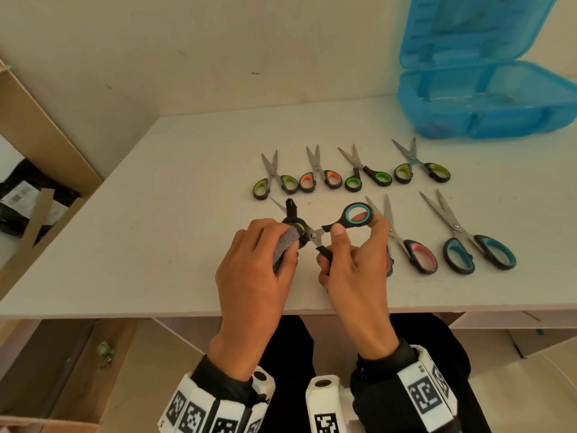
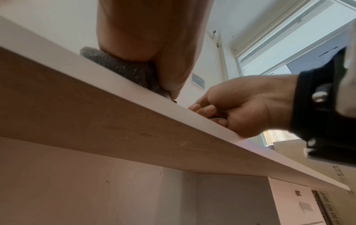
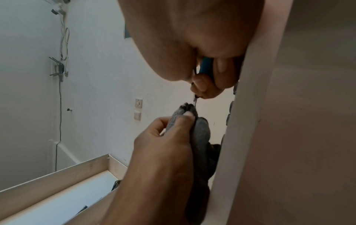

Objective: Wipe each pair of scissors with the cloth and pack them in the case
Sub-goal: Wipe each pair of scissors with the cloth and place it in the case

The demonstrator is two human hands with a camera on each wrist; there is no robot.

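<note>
My right hand [image 1: 349,254] grips a pair of blue-and-black-handled scissors [image 1: 358,216] by the handles, just above the table near its front edge. My left hand [image 1: 262,245] pinches a grey cloth [image 1: 285,243] folded around the blades, next to the pivot [image 1: 313,235]. A blade tip [image 1: 277,204] pokes out past the cloth. The right wrist view shows the blue handle [image 3: 207,65] inside the curled fingers and the cloth [image 3: 200,129] in my left hand [image 3: 163,144]. From the left wrist view, the cloth [image 2: 123,67] sits under my left hand [image 2: 146,45], with my right hand [image 2: 240,105] beside it.
Several small scissors [image 1: 318,173] lie in a row behind my hands. Pink-handled scissors [image 1: 412,245] and large blue-handled scissors [image 1: 468,235] lie to the right. An open blue plastic case [image 1: 487,104] stands at the back right. The white table [image 1: 156,214] ends in an open shelf on the left.
</note>
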